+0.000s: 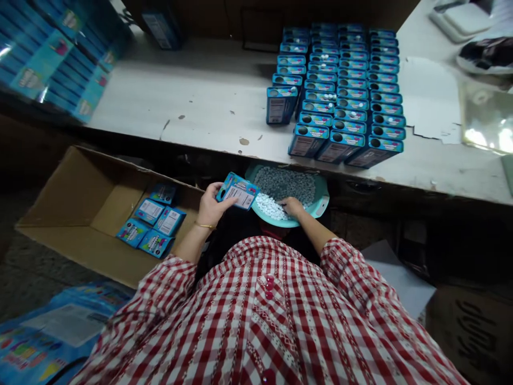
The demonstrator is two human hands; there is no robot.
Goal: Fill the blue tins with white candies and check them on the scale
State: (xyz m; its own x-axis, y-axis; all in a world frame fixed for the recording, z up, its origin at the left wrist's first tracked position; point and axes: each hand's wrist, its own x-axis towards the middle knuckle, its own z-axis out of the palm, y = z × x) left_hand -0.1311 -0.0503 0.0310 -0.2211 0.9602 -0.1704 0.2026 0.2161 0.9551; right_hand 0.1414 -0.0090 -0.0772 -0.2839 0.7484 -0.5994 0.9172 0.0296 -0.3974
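My left hand (211, 207) is closed around a small blue printed box (239, 191), thumb across its white label panel. The box is tilted, with one end over the left rim of a turquoise basin (324, 200). Small white pellets (269, 207) fill the basin, the far part in the table's shadow. My right hand (294, 207) reaches into them from the right. Its fingertips are sunk among the pellets, so their grip is hidden. At left, an open cardboard box (86, 195) holds several similar blue boxes (150, 211) lying flat.
Rows of upright blue boxes (336, 107) with dark round holes stand on the white table (200, 101). Wrapped stacks of blue boxes (52, 59) sit at its left end. A clear plastic bag (487, 123) lies far right. A blue printed bag (60, 326) is at lower left.
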